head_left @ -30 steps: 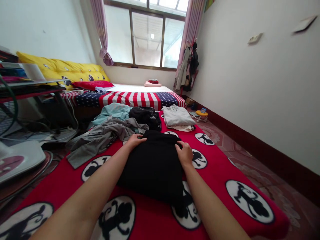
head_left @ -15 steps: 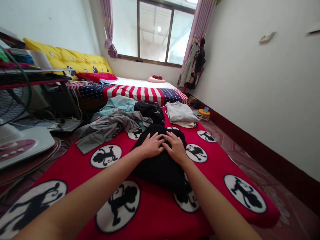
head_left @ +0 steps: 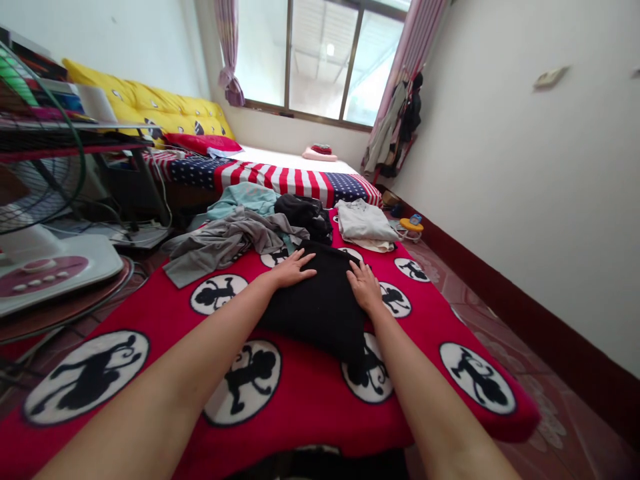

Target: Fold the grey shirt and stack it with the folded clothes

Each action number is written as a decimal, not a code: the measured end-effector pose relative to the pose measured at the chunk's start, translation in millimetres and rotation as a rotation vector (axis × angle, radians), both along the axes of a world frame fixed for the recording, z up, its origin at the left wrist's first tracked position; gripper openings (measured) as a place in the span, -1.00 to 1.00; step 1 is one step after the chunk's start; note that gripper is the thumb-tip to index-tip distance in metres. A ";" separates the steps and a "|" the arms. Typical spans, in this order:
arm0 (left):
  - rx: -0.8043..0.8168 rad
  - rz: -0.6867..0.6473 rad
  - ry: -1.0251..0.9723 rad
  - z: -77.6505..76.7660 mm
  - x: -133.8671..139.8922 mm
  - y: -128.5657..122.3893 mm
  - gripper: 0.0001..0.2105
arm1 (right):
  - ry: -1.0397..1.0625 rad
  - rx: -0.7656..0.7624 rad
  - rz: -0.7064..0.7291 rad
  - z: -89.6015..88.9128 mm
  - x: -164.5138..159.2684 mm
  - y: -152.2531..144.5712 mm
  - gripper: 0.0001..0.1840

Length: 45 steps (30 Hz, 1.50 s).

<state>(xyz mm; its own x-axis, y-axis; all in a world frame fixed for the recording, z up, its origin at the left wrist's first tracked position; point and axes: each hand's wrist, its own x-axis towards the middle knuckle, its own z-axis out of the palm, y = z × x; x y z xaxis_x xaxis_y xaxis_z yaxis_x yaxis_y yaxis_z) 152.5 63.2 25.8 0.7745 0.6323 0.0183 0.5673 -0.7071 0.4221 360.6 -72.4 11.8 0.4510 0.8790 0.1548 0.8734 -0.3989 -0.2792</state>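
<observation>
Parting, in the head view, from where they met, the left hand (head_left: 291, 270) and right hand (head_left: 365, 288) now rest apart, unclenched, at opposite sides of the black garment (head_left: 320, 313) on the red monkey-print blanket (head_left: 310, 420), seemingly smoothing it; dark fabric makes its folds hard to read.

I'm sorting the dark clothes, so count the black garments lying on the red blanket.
2 visible: one black garment under the left hand and right hand, and one crumpled black piece beyond it, beside the gray garment. More may be hidden beneath.
</observation>
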 end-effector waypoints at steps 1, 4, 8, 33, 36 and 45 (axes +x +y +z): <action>-0.010 0.003 -0.002 -1.1 -8.1 -4.4 -0.28 | -0.007 0.003 0.005 -2.6 -0.2 -6.4 -0.43; -0.066 0.006 -0.052 -5.2 -39.4 -21.0 -0.30 | -0.030 0.009 0.034 -10.6 -0.8 -30.7 -0.44; -0.162 -0.012 -0.163 -12.8 -95.6 -50.9 -0.34 | 0.041 0.118 0.136 -19.0 -5.0 -76.7 -0.45; -0.026 0.294 -0.596 -25.2 -157.5 -93.8 -0.85 | -0.084 0.461 0.600 -16.9 -46.0 -170.1 -0.70; -0.156 0.327 -0.718 -26.9 -153.6 -92.8 -0.72 | -0.096 0.508 0.551 -2.4 -61.6 -164.6 -0.80; -0.240 0.478 -0.849 -21.7 -153.0 -90.1 -0.56 | -0.168 -0.019 0.498 31.1 -168.5 -82.0 -0.05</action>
